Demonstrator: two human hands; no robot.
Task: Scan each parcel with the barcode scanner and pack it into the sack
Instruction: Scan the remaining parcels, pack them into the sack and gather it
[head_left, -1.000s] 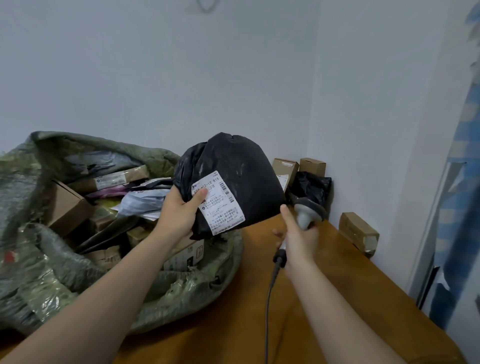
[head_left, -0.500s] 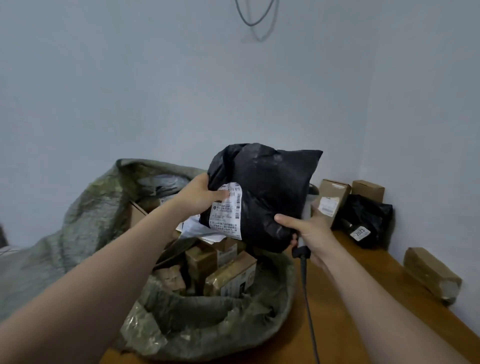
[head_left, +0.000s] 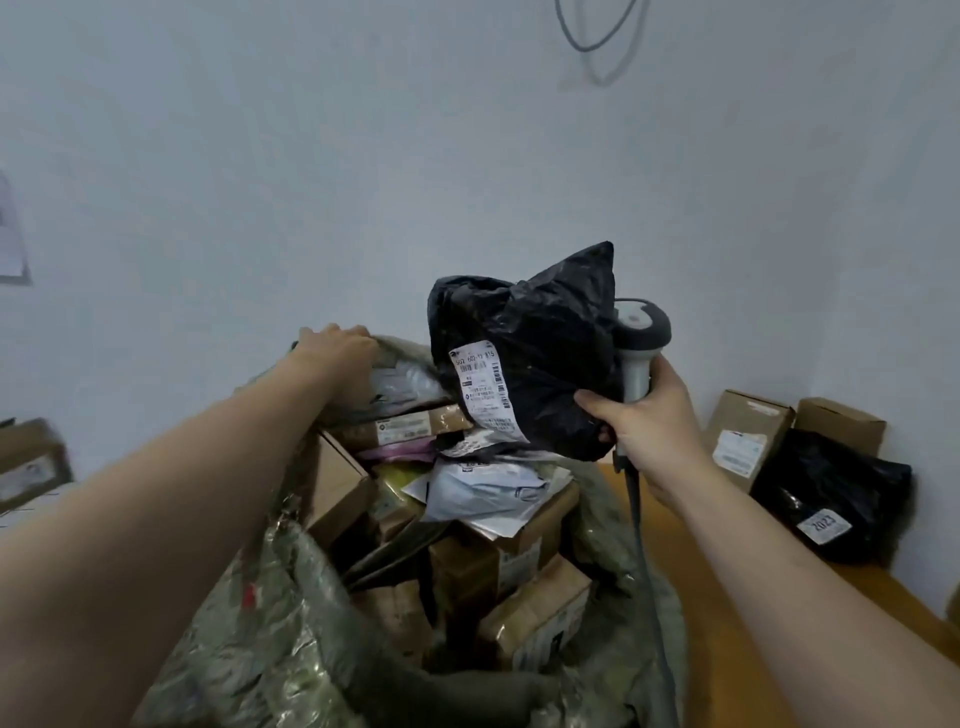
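A black plastic parcel (head_left: 540, 358) with a white barcode label (head_left: 483, 384) hangs over the open mouth of the grey-green sack (head_left: 244, 623). My right hand (head_left: 649, 421) grips the grey barcode scanner (head_left: 640, 332) by its handle and pinches the parcel's lower right side against it with the thumb. The scanner's cord drops past my wrist. My left hand (head_left: 340, 351) is closed on the sack's far rim. Inside the sack lie several cardboard boxes and a white mailer (head_left: 488, 491).
On the wooden table (head_left: 727, 597) at the right stand two cardboard boxes (head_left: 748, 436) and a black bagged parcel (head_left: 831, 493) against the wall. Another box (head_left: 31, 462) sits at far left. A cable loop (head_left: 597, 36) hangs on the wall.
My left hand has let go of the black parcel and moved to the sack's far rim. My right hand now carries the parcel together with the scanner, higher up.
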